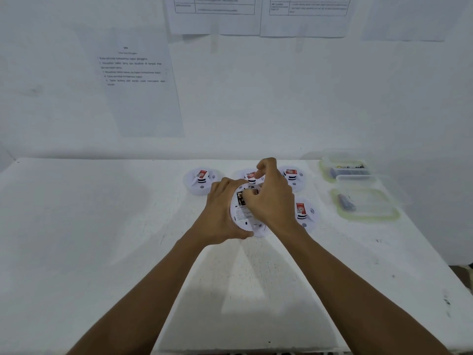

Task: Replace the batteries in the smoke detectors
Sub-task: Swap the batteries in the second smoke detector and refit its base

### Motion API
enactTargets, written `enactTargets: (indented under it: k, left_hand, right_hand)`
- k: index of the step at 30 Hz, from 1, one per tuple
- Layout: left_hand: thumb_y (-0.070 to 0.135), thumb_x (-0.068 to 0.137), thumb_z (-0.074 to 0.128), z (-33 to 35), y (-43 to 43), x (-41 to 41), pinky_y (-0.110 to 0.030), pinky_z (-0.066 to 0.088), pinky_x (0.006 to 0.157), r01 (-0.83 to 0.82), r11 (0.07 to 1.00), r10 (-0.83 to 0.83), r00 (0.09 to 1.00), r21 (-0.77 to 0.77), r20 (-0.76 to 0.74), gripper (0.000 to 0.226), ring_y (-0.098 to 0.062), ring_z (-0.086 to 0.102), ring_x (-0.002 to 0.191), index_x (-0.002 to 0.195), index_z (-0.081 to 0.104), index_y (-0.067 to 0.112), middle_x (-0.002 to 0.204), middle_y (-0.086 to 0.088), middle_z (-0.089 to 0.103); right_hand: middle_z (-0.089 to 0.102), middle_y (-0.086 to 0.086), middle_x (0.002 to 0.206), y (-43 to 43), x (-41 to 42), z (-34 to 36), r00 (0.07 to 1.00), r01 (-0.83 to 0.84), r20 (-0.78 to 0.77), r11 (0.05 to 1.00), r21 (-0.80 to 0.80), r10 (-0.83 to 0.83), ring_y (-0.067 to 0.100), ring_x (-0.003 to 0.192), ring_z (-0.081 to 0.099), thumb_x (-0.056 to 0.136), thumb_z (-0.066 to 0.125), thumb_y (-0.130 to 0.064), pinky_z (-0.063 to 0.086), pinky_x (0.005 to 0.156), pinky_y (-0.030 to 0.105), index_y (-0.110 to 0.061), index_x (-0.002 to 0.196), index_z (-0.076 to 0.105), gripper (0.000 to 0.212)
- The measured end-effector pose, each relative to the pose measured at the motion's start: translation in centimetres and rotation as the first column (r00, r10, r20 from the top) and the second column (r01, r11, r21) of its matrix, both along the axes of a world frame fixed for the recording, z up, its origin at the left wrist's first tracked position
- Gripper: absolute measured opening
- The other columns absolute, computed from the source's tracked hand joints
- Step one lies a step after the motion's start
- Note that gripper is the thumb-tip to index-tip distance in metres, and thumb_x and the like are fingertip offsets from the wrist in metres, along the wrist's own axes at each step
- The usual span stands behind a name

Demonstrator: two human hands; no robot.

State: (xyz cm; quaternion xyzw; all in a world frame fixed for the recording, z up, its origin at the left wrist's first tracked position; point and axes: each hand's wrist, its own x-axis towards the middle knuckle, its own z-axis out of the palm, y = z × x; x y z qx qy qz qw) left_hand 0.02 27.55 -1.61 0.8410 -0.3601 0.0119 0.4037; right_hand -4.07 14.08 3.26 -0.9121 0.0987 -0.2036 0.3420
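A white round smoke detector (243, 217) is held tilted above the table, its back side with the open battery bay toward me. My left hand (221, 211) grips its left rim from behind and below. My right hand (271, 198) covers the right part of the detector, its fingertips curled into the battery bay; what they pinch is hidden. Several other white detectors with red labels lie face up on the table: one to the left (201, 181), one behind the hands (249, 175), one further right (293, 176), one in front of it (305, 213).
Two clear plastic boxes stand at the right of the white table (102, 226): the far box (345, 167) holds several dark batteries, the near box (366, 204) holds one battery. Printed sheets hang on the white wall behind. The table's right edge runs diagonally past the boxes.
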Motion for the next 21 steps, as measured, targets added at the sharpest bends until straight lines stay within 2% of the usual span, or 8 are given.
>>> enactTargets:
  k: [2, 4, 6, 8, 10, 14, 16, 21]
  left_hand:
    - [0.079, 0.062, 0.061, -0.8, -0.2, -0.1, -0.022, 0.018, 0.113, -0.005, 1.000, 0.004, 0.999, -0.017, -0.046, 0.080, 0.004, 0.033, 0.124, 0.129, 0.027, 0.052, 0.131, 0.027, 0.032]
    - [0.084, 0.059, 0.059, -0.9, -0.4, 0.0, -0.017, 0.016, 0.115, -0.007, 0.999, 0.000, 0.990, -0.049, -0.139, 0.088, 0.004, 0.033, 0.126, 0.129, 0.031, 0.039, 0.134, 0.026, 0.032]
    - [0.089, 0.055, 0.055, -1.0, -0.5, -0.1, -0.010, 0.012, 0.114, -0.001, 0.996, -0.016, 0.981, -0.087, -0.193, 0.093, 0.002, 0.032, 0.128, 0.128, 0.031, 0.037, 0.135, 0.024, 0.031]
    - [0.085, 0.054, 0.060, -0.8, -0.6, 0.0, -0.017, 0.013, 0.116, 0.018, 0.996, -0.037, 0.976, -0.088, -0.214, 0.090, -0.001, 0.032, 0.129, 0.126, 0.030, 0.040, 0.133, 0.027, 0.029]
    - [0.074, 0.057, 0.063, -1.0, -0.6, 0.4, -0.028, 0.014, 0.119, 0.017, 0.997, -0.028, 0.987, -0.072, -0.155, 0.083, -0.005, 0.029, 0.132, 0.126, 0.028, 0.043, 0.131, 0.029, 0.027]
    - [0.091, 0.050, 0.053, -0.7, -0.8, 0.6, -0.033, 0.015, 0.118, 0.014, 0.997, -0.024, 0.992, -0.077, -0.125, 0.089, -0.007, 0.029, 0.127, 0.121, 0.028, 0.044, 0.128, 0.027, 0.027]
    - [0.092, 0.049, 0.052, -0.5, -1.0, 0.5, -0.037, 0.016, 0.118, 0.024, 0.997, -0.031, 0.995, -0.074, -0.098, 0.088, -0.006, 0.027, 0.125, 0.119, 0.027, 0.045, 0.126, 0.027, 0.027]
    - [0.105, 0.031, 0.037, -1.1, -1.3, 0.9, -0.021, 0.005, 0.115, -0.024, 0.994, -0.006, 0.958, -0.104, -0.286, 0.111, -0.010, 0.022, 0.132, 0.117, 0.025, 0.036, 0.129, 0.021, 0.019]
  right_hand:
    - [0.059, -0.012, 0.108, -0.4, 0.0, 0.0, 1.000, -0.021, 0.009, 1.000, 0.013, 0.021, 0.013, 0.085, 0.063, 0.077, 0.071, -0.030, 0.052, 0.073, 0.033, -0.026, 0.118, 0.041, 0.051]
    - [0.059, -0.012, 0.114, -0.5, -0.2, 0.2, 0.997, -0.075, -0.004, 0.997, 0.002, 0.075, 0.013, 0.093, 0.061, 0.076, 0.073, -0.036, 0.047, 0.074, 0.028, -0.025, 0.122, 0.042, 0.056]
    - [0.059, -0.011, 0.118, -0.4, -0.4, 0.3, 0.996, -0.093, -0.004, 0.996, -0.020, 0.092, 0.012, 0.097, 0.060, 0.075, 0.074, -0.041, 0.046, 0.075, 0.028, -0.024, 0.124, 0.042, 0.060]
    - [0.059, -0.010, 0.119, -0.3, -0.4, 0.3, 0.997, -0.082, 0.002, 0.996, -0.024, 0.082, 0.013, 0.098, 0.060, 0.076, 0.073, -0.040, 0.046, 0.075, 0.027, -0.024, 0.125, 0.042, 0.060]
    - [0.060, -0.009, 0.118, -0.2, -0.4, 0.2, 0.997, -0.073, 0.003, 0.997, -0.030, 0.073, 0.014, 0.098, 0.061, 0.077, 0.072, -0.038, 0.044, 0.073, 0.027, -0.023, 0.124, 0.042, 0.057]
    - [0.059, -0.008, 0.114, -0.1, -0.3, 0.6, 0.998, -0.067, -0.006, 0.997, -0.049, 0.066, 0.015, 0.093, 0.060, 0.079, 0.071, -0.036, 0.044, 0.072, 0.027, -0.021, 0.121, 0.042, 0.054]
    - [0.058, -0.008, 0.110, 0.0, -0.2, 0.7, 0.998, -0.055, -0.016, 0.997, -0.063, 0.054, 0.015, 0.087, 0.058, 0.079, 0.071, -0.036, 0.041, 0.070, 0.027, -0.020, 0.120, 0.042, 0.052]
    - [0.054, -0.005, 0.106, 0.2, 0.1, 0.6, 0.999, -0.051, -0.013, 0.996, -0.072, 0.050, 0.015, 0.082, 0.057, 0.079, 0.070, -0.031, 0.041, 0.067, 0.027, -0.018, 0.117, 0.041, 0.049]
